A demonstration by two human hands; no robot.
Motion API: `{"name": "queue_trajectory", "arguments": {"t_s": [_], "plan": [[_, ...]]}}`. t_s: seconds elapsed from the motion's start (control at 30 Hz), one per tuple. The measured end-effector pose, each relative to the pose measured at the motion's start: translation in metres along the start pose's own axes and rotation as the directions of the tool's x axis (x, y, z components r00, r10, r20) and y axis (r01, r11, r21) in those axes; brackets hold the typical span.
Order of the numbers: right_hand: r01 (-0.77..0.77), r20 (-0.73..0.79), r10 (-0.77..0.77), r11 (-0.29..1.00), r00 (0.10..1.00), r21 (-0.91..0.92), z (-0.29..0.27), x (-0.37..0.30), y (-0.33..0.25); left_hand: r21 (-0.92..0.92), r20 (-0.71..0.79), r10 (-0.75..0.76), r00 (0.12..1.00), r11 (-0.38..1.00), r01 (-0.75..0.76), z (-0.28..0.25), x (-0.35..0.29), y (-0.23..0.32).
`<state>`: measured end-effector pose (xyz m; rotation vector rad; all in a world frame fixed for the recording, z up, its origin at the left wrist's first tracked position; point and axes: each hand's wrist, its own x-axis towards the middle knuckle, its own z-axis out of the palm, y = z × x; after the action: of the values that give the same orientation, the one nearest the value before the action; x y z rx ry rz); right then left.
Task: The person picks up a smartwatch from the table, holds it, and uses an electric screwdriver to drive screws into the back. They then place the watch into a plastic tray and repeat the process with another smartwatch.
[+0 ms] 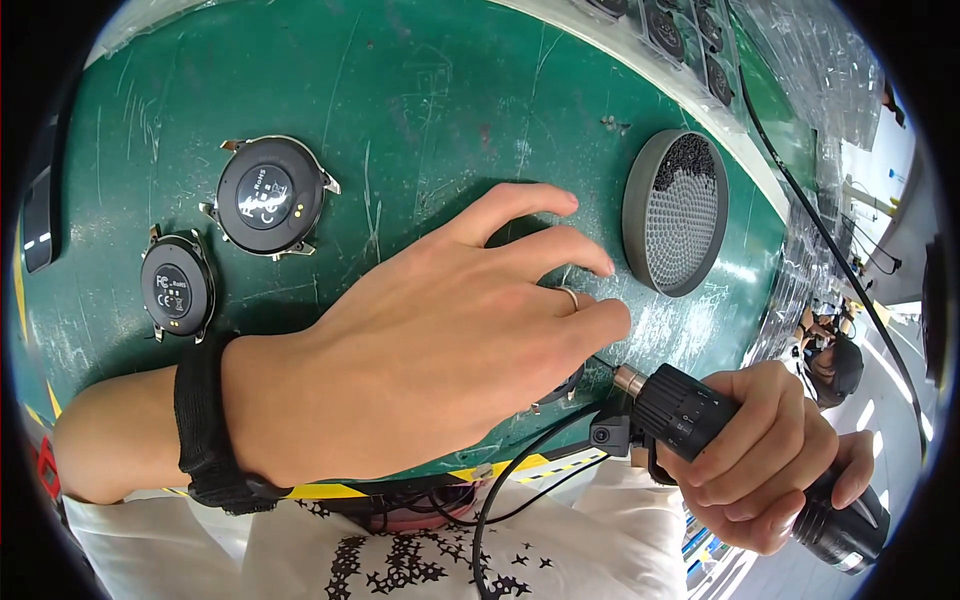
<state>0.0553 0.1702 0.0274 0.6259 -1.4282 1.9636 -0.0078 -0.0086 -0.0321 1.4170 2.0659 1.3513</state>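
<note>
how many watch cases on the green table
3: upper watch case at left, lower watch case near it, third watch case mostly hidden by the left hand. More may be covered.

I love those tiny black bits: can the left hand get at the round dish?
Probably yes: the left hand points toward the round dish, with only green tabletop between, though I can't tell if it's holding something.

We see the green desk (420, 90) brightly lit, white glare lying just below the round dish (633, 215). Far right of the dish, we find the view bending toward a black rim.
</note>
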Motion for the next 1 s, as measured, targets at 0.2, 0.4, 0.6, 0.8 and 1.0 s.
{"name": "queue_trajectory", "arguments": {"t_s": [0.2,0.4,0.6,0.8,1.0], "plan": [[0.000,0.036,-0.001,0.999,0.999,0.039,-0.0002,-0.0002,0.0018,0.003,0.097,-0.045,0.994,0.999,0.045,-0.0043,0.0011,0.0028],[-0.005,0.058,0.002,0.998,0.998,0.056,0.0011,-0.0006,0.0025,0.014,0.067,-0.026,0.997,1.000,0.026,-0.0003,-0.0010,0.0005],[-0.001,0.050,-0.001,0.999,0.999,0.048,0.0007,0.0014,0.0025,0.024,0.050,-0.009,0.999,1.000,0.008,0.0009,0.0000,-0.0002],[0.014,0.065,-0.018,0.998,0.998,0.066,-0.0010,0.0009,0.0039,0.019,0.033,-0.007,0.999,1.000,0.006,0.0021,-0.0016,0.0001],[0.022,0.073,-0.029,0.995,0.997,0.093,-0.0029,-0.0001,0.0034,0.042,0.027,0.000,1.000,0.999,-0.001,0.0036,-0.0013,-0.0005]]}}
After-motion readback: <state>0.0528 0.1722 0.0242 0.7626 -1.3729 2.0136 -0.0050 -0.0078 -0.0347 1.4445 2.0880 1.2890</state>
